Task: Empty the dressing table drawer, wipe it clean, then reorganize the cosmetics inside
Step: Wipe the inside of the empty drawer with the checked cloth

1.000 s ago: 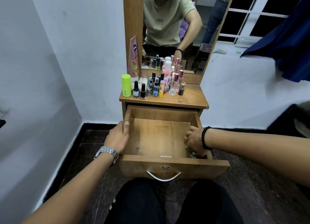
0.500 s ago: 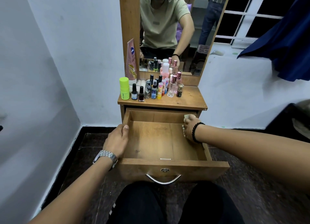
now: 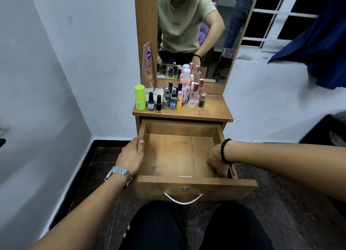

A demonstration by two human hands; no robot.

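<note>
Right hand point(image 3: 217, 159) had swept back from the far right corner of the drawer point(image 3: 177, 156) to its near right corner, fingers curled down against the floor there; a pale cloth showed under it half a second before, now hidden, so cannot tell what it gripped. Left hand point(image 3: 131, 156) stayed clamped on the drawer's left wall, thumb over the rim, steadying it. Between the hands the drawer floor was bare, so emptying looked done and wiping was mid-pass. Beyond both hands the cosmetics point(image 3: 172, 98) stood clustered on the counter point(image 3: 215, 109), not yet returned.
</note>
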